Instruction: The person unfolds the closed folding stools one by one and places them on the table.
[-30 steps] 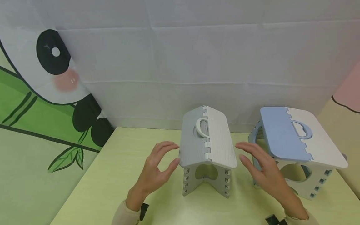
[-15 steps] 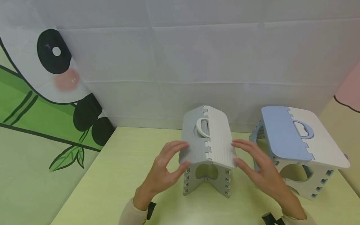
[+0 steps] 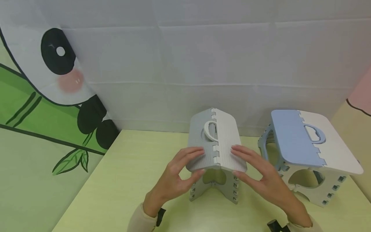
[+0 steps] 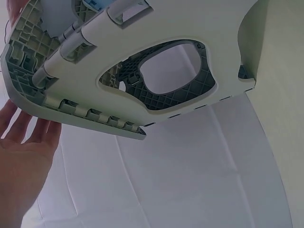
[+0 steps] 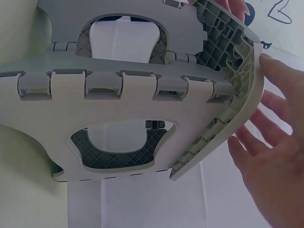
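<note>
A small folding step stool [image 3: 227, 135] stands partly folded on the table, one seat half grey, the other white. Its halves slope down from a hinged ridge, and a white carrying loop [image 3: 209, 131] sits beside that ridge. My left hand [image 3: 176, 175] lays its extended fingers on the grey half near the front. Opposite it, the fingers of my right hand [image 3: 262, 174] rest on the white half, the thumb by the front edge. Both wrist views look at the stool's underside; the left hand [image 4: 31, 147] and right hand [image 5: 270, 137] lie along its outer faces, uncurled.
A larger blue and white folding stool [image 3: 295, 138] stands unfolded to the right, close to my right hand. The pale yellow table [image 3: 116, 180] meets a white cloth backdrop [image 3: 188, 64]. A cartoon panda panel [image 3: 66, 77] is on the left.
Both hands have come inward from beside the smaller stool until their fingers lie on its sloping seat halves. The stool itself shows no clear movement.
</note>
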Available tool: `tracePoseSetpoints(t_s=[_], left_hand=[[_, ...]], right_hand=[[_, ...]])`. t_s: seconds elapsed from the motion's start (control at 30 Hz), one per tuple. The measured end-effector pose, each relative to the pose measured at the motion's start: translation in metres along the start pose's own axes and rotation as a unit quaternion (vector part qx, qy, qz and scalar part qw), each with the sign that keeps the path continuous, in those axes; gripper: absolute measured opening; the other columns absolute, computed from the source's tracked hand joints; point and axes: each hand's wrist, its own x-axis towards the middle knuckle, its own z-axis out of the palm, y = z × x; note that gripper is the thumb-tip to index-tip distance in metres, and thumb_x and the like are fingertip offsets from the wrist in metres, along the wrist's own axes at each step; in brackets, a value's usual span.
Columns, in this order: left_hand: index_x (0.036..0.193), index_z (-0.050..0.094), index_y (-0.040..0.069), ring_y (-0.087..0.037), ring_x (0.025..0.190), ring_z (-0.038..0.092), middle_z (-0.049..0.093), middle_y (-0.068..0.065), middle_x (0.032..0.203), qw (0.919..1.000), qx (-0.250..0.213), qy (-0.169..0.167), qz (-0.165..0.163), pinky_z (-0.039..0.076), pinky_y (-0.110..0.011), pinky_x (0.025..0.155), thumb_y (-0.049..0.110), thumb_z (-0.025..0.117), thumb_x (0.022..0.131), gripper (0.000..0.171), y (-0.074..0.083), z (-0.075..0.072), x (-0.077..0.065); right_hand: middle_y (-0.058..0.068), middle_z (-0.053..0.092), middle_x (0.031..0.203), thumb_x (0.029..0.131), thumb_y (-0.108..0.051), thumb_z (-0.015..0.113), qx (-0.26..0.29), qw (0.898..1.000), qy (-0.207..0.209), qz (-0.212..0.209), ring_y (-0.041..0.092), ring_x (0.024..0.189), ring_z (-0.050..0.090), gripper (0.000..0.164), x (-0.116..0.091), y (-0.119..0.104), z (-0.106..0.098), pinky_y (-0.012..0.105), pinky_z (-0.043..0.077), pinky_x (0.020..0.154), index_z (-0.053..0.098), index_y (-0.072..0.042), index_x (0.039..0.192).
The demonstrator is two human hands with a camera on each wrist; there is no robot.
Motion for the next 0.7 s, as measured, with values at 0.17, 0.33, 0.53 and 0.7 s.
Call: tracePoseSetpoints(t_s=[0.17,0.33,0.53,0.7], left_hand=[[0.138,0.060,0.003,-0.028,0.128,0.056,0.060,-0.012,0.139,1.0000,0.006,0.001,0.001,0.049,-0.035,0.107,0.027,0.066,0.102,0.044,-0.0004,0.0012,0.0003],[0.135,0.064,0.003,-0.028,0.128,0.056,0.063,-0.012,0.137,0.9999,0.011,-0.003,0.003,0.050,-0.035,0.106,0.024,0.067,0.102,0.039,-0.0021,0.0016,-0.0001],[0.131,0.068,0.000,-0.030,0.126,0.058,0.065,-0.014,0.135,0.9989,0.031,-0.004,0.035,0.050,-0.038,0.106,0.024,0.064,0.104,0.036,-0.0036,0.0011,0.0003],[0.128,0.069,-0.003,-0.033,0.125,0.058,0.065,-0.017,0.134,0.9967,0.049,0.000,0.065,0.049,-0.041,0.106,0.022,0.062,0.105,0.035,-0.0039,0.0010,0.0026]], right_hand=[[0.008,0.051,0.153,0.082,0.005,0.082,-0.008,1.000,-0.022,0.018,0.018,0.144,0.044,0.072,-0.0014,0.0000,0.0021,0.017,0.038,0.111,0.056,-0.010,0.147],[0.011,0.052,0.152,0.083,0.006,0.080,-0.006,1.000,-0.023,-0.005,0.020,0.143,0.046,0.069,-0.0017,0.0027,0.0035,0.017,0.039,0.110,0.057,-0.008,0.146],[0.014,0.053,0.150,0.090,-0.005,0.077,-0.001,0.999,-0.008,-0.033,0.023,0.143,0.045,0.056,-0.0009,0.0059,0.0055,0.019,0.038,0.112,0.059,-0.005,0.143],[0.015,0.054,0.149,0.097,-0.014,0.073,0.002,0.999,-0.002,-0.038,0.026,0.143,0.045,0.048,-0.0001,0.0062,0.0072,0.021,0.037,0.114,0.060,-0.003,0.142]])
